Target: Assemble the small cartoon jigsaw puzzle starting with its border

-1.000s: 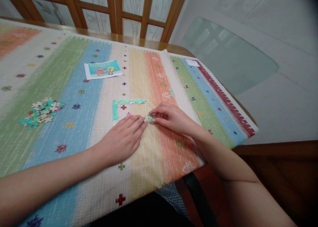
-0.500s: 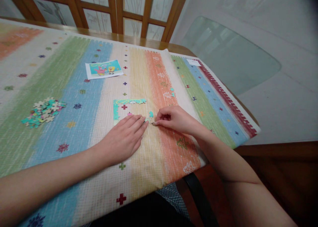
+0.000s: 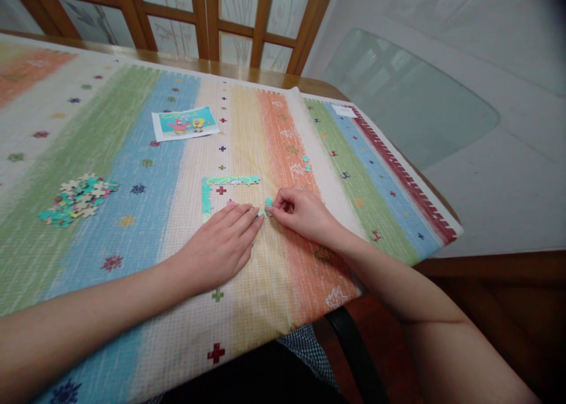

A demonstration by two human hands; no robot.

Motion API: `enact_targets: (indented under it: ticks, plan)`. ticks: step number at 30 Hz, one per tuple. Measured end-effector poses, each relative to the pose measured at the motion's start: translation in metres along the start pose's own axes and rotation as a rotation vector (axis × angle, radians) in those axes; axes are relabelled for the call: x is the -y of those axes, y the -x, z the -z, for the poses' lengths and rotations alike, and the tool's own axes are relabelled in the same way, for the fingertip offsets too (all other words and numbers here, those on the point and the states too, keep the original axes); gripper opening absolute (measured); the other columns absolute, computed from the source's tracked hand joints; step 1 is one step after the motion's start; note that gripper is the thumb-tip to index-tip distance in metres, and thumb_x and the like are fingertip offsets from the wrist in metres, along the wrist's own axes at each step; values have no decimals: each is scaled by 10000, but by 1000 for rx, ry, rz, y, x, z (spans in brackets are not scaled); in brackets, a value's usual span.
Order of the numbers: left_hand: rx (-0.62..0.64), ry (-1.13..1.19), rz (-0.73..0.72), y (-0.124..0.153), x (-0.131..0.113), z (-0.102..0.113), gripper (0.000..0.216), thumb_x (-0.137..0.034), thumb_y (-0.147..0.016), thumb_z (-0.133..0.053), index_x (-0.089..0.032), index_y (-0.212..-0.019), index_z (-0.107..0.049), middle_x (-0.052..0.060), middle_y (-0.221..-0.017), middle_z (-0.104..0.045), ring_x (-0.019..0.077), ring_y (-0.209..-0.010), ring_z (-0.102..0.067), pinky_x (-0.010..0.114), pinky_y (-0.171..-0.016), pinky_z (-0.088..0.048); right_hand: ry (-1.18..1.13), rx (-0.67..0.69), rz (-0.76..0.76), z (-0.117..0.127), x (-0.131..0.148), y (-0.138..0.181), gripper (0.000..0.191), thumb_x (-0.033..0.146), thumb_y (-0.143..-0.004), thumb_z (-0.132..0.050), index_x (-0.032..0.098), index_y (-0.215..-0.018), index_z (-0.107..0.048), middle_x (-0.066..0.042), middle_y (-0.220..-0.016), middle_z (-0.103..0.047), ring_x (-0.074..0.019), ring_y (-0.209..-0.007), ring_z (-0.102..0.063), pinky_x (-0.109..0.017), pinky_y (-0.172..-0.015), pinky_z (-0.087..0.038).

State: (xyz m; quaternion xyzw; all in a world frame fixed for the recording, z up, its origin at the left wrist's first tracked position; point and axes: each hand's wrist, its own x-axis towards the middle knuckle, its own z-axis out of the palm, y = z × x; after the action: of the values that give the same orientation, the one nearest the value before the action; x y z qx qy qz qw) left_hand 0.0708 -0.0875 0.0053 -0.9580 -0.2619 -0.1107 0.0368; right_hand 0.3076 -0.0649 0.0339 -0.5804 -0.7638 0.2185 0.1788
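Observation:
A partly joined jigsaw puzzle (image 3: pixel 206 196) lies on the cloth, its turquoise left side and patterned top edge showing. My left hand (image 3: pixel 223 248) rests flat over its lower edge with the fingers stretched out, hiding most of that row. At the lower right corner, my right hand (image 3: pixel 303 215) pinches a small puzzle piece between thumb and forefinger. A turquoise bit of puzzle (image 3: pixel 268 202) shows right at those fingertips. Whether the pinched piece is joined to the row, I cannot tell.
A heap of loose puzzle pieces (image 3: pixel 79 199) lies to the left. Behind the puzzle is a printed reference picture (image 3: pixel 186 123) of cartoon figures. A few turquoise pieces (image 3: pixel 306 164) lie on the orange stripe. A white slip (image 3: pixel 344 111) sits near the striped tablecloth's (image 3: pixel 247 309) far right edge.
My right hand has moved slightly left, and its fingertips are now against the lower right corner of the puzzle. My left hand stays in place.

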Motion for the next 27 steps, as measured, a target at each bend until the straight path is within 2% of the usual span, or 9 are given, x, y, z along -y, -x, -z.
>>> enact_targets:
  ticks: [8,11,14,17,19,23,27]
  plan:
    - [-17,-5,-2,0,0,0,483,-262,-1056,-390,-46,-1459,-546,192,-1496,-555,334,-1380,-508,488,-1185,-343,98,21,39,-1,0,1,229,270,-895,-689,199,-684,-635,-9,-655,-656,-161,-693,-551,-308,-688,-362]
    - [-7,-8,3,0,0,-1,483,-264,-1053,-398,-53,-1463,-542,183,-1505,-549,332,-1389,-497,488,-1192,-337,165,-19,62,6,-1,1,257,321,-939,-658,191,-718,-672,-23,-663,-650,-174,-710,-544,-317,-695,-348]
    - [-5,-1,5,0,0,-1,476,-264,-1056,-392,-64,-1461,-543,173,-1509,-547,321,-1394,-491,482,-1201,-328,254,-57,180,16,-4,0,258,310,-997,-576,177,-857,-747,-52,-749,-685,-193,-776,-552,-341,-764,-356]
    - [1,15,19,-1,-1,0,490,-263,-1054,-388,-62,-1483,-515,172,-1511,-542,317,-1400,-481,477,-1204,-324,376,-1,334,24,-7,2,270,259,-1019,-533,199,-1130,-772,-74,-881,-715,-218,-879,-548,-363,-825,-337]
    - [8,23,15,-2,-1,1,512,-256,-1043,-404,-57,-1508,-485,181,-1505,-539,328,-1401,-474,483,-1199,-326,474,39,370,26,-7,4,310,265,-1030,-523,230,-1245,-744,-83,-919,-705,-234,-924,-529,-369,-829,-318]
    - [24,32,3,-4,1,3,519,-257,-1033,-428,-114,-1531,-473,165,-1468,-559,329,-1410,-456,488,-1195,-323,626,85,395,26,-6,12,336,295,-1048,-509,256,-1319,-704,-90,-970,-687,-247,-959,-500,-376,-839,-284]
    - [16,29,5,-4,2,3,494,-280,-1048,-425,-134,-1513,-506,158,-1473,-550,326,-1417,-443,493,-1218,-284,720,74,418,24,-6,18,368,281,-1050,-501,251,-1386,-648,-94,-1014,-676,-258,-983,-481,-381,-843,-266]
